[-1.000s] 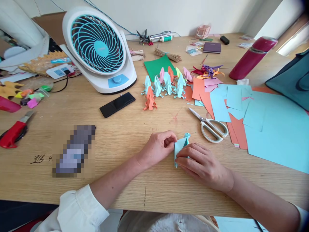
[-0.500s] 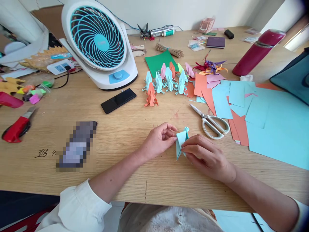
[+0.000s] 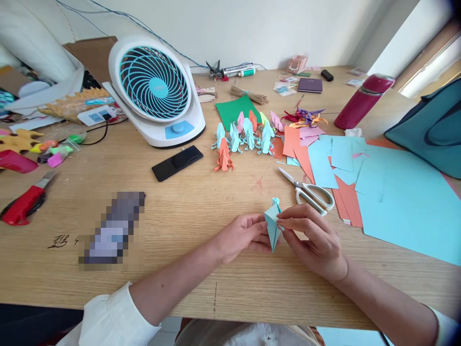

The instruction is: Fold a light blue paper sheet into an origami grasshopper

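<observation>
A light-blue folded paper figure (image 3: 272, 228) is held upright just above the table, its lower end a point and its top a small curled knob. My left hand (image 3: 247, 235) grips its left side, thumb in front and fingers behind. On the right side, my right hand (image 3: 311, 238) pinches an edge of the paper between thumb and fingertips. Scissors (image 3: 308, 191) with white handles lie just beyond my right hand. Farther back stand several finished paper figures (image 3: 248, 134) in light blue, pink and orange, with one orange figure (image 3: 224, 156) in front of them.
Light-blue paper sheets (image 3: 410, 197) and orange pieces spread over the right side. A red flask (image 3: 363, 101) stands behind them, near a teal bag (image 3: 428, 125). At the left are a fan (image 3: 156, 91), a black phone (image 3: 177, 163) and a red-handled cutter (image 3: 23, 204).
The paper figure has been turned, so its pointed front now faces me. My left fingers have moved lower and behind it. The camera view has tilted up slightly.
</observation>
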`<state>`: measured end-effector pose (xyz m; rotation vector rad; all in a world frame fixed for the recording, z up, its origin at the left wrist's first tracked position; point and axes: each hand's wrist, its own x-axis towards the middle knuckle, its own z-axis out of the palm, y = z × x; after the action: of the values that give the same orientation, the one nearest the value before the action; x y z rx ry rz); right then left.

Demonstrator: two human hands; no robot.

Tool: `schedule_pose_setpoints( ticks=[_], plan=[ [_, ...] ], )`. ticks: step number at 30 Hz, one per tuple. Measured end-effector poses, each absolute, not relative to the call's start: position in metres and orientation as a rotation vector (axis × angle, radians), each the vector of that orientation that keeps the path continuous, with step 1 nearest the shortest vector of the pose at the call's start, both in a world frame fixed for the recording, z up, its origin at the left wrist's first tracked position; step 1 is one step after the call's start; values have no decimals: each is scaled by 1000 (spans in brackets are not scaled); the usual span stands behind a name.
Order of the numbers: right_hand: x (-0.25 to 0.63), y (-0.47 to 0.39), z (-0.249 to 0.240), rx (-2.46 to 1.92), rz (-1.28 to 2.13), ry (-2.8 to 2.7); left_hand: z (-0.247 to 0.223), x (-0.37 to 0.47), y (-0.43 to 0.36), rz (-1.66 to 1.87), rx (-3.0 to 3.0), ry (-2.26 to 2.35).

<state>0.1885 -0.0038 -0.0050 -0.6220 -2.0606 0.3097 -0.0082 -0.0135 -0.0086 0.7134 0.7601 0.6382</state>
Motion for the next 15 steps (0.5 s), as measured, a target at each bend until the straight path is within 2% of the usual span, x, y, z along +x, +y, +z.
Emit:
schedule_pose_setpoints(
  ticks=[4,15],
  plan=[
    [188,-2,-4,-636,274,-2022,-11,-3,-18,685,620,685],
    [188,-1,-2,-609,216,-2106,-5,-5,-14,748,775,830]
  ],
)
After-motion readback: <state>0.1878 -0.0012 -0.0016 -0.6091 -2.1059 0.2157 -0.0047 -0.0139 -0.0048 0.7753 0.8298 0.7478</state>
